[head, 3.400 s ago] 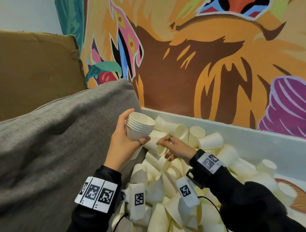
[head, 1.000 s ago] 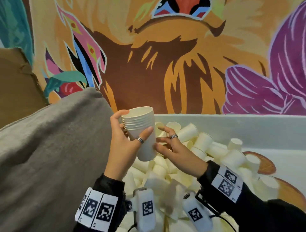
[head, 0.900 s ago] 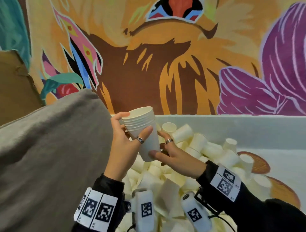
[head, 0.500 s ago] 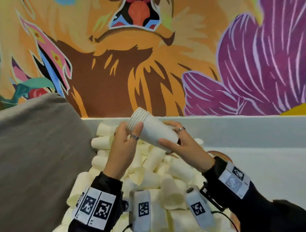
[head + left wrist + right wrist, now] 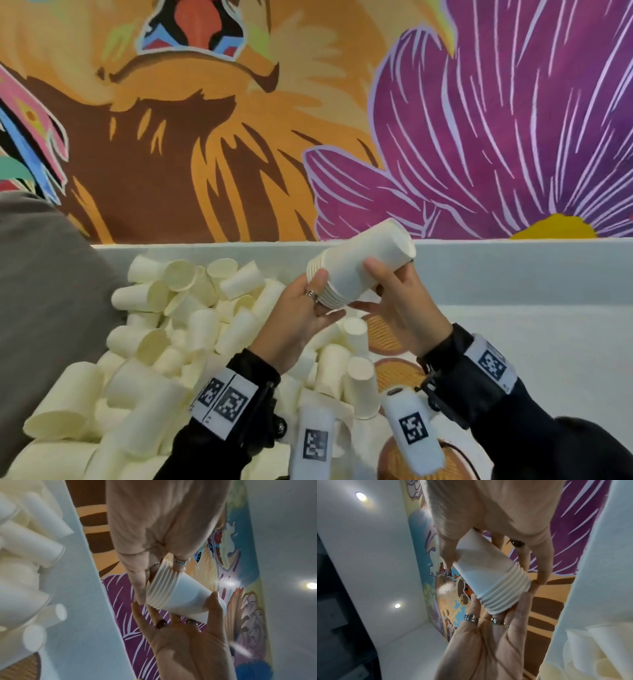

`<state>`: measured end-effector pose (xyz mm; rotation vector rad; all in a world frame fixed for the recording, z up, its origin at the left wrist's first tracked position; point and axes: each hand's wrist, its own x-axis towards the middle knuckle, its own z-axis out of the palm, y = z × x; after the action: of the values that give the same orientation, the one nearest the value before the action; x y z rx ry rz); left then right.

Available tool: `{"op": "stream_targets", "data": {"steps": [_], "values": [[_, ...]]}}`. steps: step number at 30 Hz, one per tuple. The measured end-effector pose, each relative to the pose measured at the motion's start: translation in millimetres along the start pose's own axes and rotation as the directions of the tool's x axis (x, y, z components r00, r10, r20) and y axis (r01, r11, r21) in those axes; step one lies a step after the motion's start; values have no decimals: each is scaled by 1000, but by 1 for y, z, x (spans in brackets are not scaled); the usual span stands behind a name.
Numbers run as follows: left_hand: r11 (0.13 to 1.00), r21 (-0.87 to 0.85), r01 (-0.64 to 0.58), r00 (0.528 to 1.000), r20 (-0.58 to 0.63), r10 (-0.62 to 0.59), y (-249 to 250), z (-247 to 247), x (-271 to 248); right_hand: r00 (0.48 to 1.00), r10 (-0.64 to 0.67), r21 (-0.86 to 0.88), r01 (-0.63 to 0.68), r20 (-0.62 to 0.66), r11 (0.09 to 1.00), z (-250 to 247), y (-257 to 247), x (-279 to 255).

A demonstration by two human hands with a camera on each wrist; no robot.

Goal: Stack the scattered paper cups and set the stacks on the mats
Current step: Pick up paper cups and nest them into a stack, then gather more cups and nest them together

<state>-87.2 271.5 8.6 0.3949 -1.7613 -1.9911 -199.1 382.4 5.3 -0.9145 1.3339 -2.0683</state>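
A stack of several nested white paper cups (image 5: pixel 356 270) is held in the air, tilted with its base up to the right and its rims down to the left. My left hand (image 5: pixel 322 301) grips the rim end between thumb and fingers. My right hand (image 5: pixel 390 291) curls around the body near the base. The left wrist view shows the stack (image 5: pixel 180 596) with the left fingers (image 5: pixel 142 585) on its rims. The right wrist view shows the stack (image 5: pixel 488 574) from the other side. Round woven mats (image 5: pixel 383 337) (image 5: pixel 399 373) lie below the hands.
A big pile of loose paper cups (image 5: pixel 191 325) fills the left of the white tabletop (image 5: pixel 548 359). A grey cushion (image 5: pixel 44 281) borders it on the left. A low white ledge (image 5: pixel 513 267) runs under the painted wall. Another mat (image 5: pixel 455 462) lies near the front.
The stack has tipped from upright to base up and right, and moved rightwards. My right hand has taken hold of its body. The view has swung right, off the cushion.
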Motion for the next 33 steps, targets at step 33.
{"op": "stream_targets", "data": {"steps": [33], "values": [[233,967,-100,864,201,-461,-118,23,49,861,253,-577,-488,-440,655,-165,172,99]]}}
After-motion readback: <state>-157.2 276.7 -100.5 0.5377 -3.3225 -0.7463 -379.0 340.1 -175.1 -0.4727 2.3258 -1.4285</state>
